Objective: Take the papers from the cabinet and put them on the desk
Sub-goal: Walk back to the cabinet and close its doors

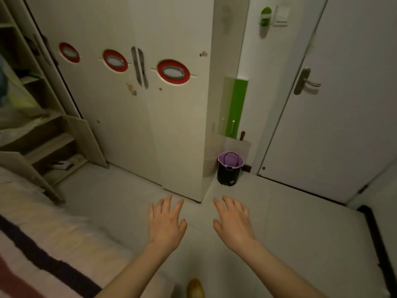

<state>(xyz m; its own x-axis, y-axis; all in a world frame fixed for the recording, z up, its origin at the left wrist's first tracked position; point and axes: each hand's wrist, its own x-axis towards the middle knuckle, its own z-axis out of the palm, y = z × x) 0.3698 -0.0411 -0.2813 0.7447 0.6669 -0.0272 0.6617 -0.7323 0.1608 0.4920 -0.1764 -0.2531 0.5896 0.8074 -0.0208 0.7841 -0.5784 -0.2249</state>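
A tall cream cabinet (129,117) fills the upper middle, its doors closed, with red oval rings and two metal handles (139,66) where the doors meet. At the left an open shelf unit (43,134) shows a few flat pale items (61,164) on its lowest shelf; whether they are papers I cannot tell. My left hand (166,222) and my right hand (233,222) are stretched out side by side over the floor, palms down, fingers apart, holding nothing. Both are well short of the cabinet. No desk is in view.
A small black bin with a purple liner (229,168) stands on the floor by the cabinet's right corner. A white room door with a lever handle (307,82) is at the right. A striped bed cover (43,244) lies at the lower left.
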